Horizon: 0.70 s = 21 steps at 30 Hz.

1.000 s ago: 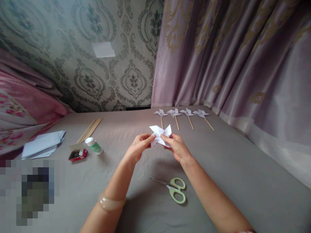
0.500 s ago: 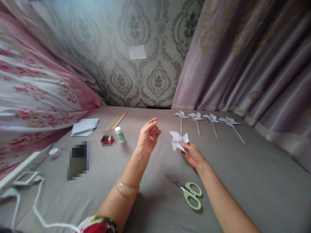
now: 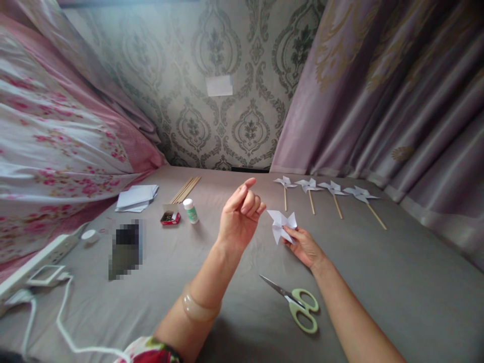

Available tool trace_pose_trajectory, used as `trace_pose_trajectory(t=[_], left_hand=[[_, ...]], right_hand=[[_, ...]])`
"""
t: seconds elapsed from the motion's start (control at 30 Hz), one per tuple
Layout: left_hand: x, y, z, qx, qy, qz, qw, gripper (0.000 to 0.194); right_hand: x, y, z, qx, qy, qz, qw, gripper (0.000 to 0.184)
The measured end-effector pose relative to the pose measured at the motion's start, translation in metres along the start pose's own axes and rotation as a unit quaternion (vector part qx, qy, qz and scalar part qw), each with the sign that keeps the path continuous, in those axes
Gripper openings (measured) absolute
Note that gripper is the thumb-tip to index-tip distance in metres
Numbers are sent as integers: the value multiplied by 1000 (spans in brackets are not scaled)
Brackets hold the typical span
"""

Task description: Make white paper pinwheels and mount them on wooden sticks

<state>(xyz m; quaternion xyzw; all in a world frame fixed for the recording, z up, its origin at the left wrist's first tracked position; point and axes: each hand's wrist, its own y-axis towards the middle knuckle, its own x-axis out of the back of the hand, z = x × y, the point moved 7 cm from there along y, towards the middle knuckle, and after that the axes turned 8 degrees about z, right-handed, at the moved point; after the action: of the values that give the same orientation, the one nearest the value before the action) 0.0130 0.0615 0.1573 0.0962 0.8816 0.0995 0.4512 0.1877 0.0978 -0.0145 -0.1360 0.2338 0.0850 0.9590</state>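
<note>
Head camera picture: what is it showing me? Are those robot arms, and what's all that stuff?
No robot here! These are a person's own bare arms. The person wears a camera on their head, looking forward and down, so you see what's in front of them. There is just this one view.

The right hand holds a white paper pinwheel top with no stick showing. The left hand is up with its fingers curled; I can't tell if something tiny is in it.

On the grey cloth lie green-handled scissors. Farther back are four pinwheels on sticks. Over on the left are loose wooden sticks, a small white and green bottle, a little open red box and white papers. One thing there is blurred out.
</note>
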Motion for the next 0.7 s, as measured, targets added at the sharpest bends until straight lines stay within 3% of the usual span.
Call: trace_pose_trajectory(t=[0.3, 0.4, 0.53, 0.6, 0.7], left_hand=[[2, -2, 1, -2, 19, -1, 1000, 21], [6, 0, -11, -8, 50, -5, 999, 16], [35, 10, -65, -72, 162, -36, 983, 12], [63, 16, -104, -123, 243, -74, 959, 15], [116, 19, -157, -154, 378, -156, 899, 18]], right_hand=[[2, 0, -1, -3, 13, -1, 1000, 22], [2, 0, 0, 1, 8, -5, 1000, 21], [3, -2, -1, -1, 26, -7, 1000, 23], [3, -3, -2, -7, 32, -9, 999, 24], [4, -4, -3, -16, 31, -20, 999, 23]])
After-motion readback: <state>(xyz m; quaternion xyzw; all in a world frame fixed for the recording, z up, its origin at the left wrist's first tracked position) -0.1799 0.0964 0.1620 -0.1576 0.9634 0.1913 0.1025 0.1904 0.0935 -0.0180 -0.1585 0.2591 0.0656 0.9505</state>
